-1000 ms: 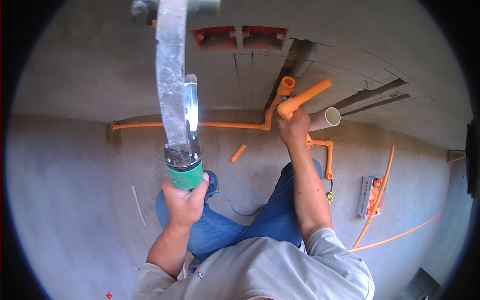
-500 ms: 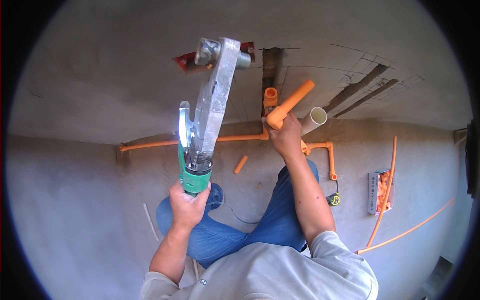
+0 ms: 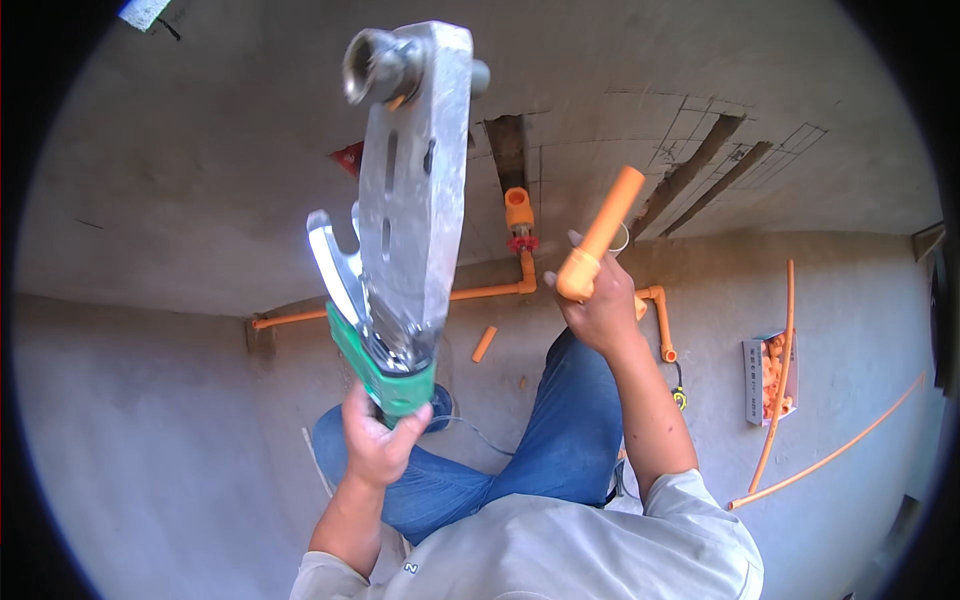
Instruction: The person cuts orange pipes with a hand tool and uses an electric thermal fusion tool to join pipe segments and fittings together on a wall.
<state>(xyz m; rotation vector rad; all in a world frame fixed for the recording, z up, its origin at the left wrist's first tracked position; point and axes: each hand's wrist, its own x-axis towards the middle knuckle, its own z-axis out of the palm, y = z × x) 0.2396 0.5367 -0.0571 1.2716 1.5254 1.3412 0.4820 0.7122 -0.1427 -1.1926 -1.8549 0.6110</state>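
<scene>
My left hand (image 3: 380, 438) grips the green handle of a pipe fusion welder (image 3: 412, 190). Its long flat metal plate points up toward the wall and carries a round metal heating socket and spigot near the tip. In my right hand (image 3: 604, 308) is an orange plastic pipe with an elbow fitting (image 3: 600, 235), the straight length slanting up and right. Past the hands, an orange valve fitting (image 3: 518, 208) with a red part stands at the foot of a slot cut in the wall. It joins an orange pipe run (image 3: 490, 292) along the wall's base.
A short orange pipe offcut (image 3: 484, 344) lies on the floor. A white pipe (image 3: 621, 238) is mostly behind my right hand. On the right are an orange pipe branch (image 3: 662, 325), a tape measure (image 3: 680, 398), a box of orange fittings (image 3: 752, 385) and long orange pipes (image 3: 775, 400).
The welder has come up higher and nearer in view. My right hand, with the elbowed pipe, has moved right and down, away from the valve fitting, whose red part now shows. The view has shifted slightly.
</scene>
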